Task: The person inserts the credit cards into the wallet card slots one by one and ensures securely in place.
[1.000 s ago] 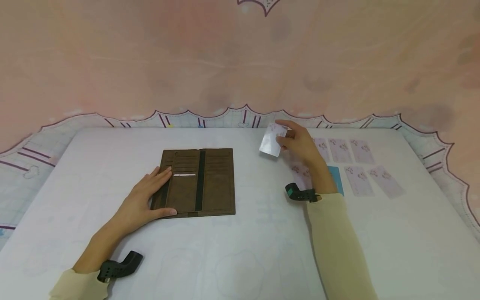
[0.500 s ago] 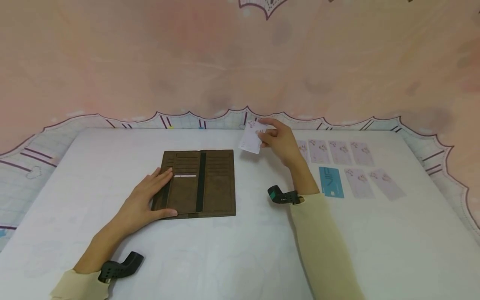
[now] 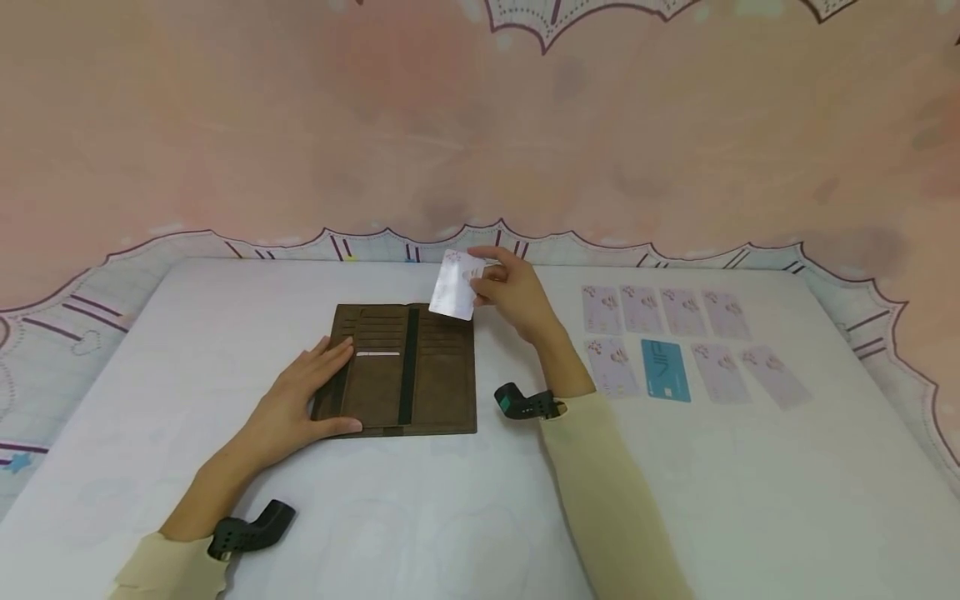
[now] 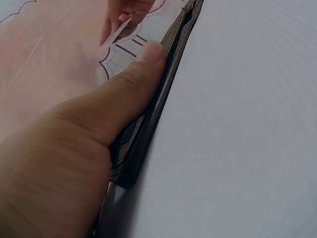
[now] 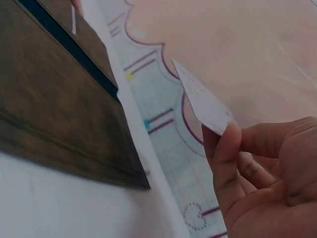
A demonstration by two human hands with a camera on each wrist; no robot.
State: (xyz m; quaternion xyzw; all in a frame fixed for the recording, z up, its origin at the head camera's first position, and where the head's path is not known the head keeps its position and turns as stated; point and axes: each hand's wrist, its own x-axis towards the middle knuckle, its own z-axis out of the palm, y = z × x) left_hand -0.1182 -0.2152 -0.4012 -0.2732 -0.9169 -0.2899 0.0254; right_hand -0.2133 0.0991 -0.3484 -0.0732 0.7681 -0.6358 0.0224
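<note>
Brown wallet point(image 3: 405, 369): lies open on the white table point(image 3: 465, 508); your left hand point(image 3: 300, 404) presses flat on its left flap.
Change: your right hand point(image 3: 513, 293), pinching a pale card point(image 3: 456, 284), has carried it left to above the wallet's far right corner.
Views: the right wrist view shows fingertips point(image 5: 225, 148) clamping the card's corner; the head view shows loose cards point(image 3: 663, 337).

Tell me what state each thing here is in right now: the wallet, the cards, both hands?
Wallet: open flat on the table, one white card edge showing in a left slot.
Held card: lifted above the wallet's far right corner.
Right hand: pinching the held card.
Left hand: fingers flat on the wallet's left side.
Cards on table: lying flat in two rows; one is blue.
</note>
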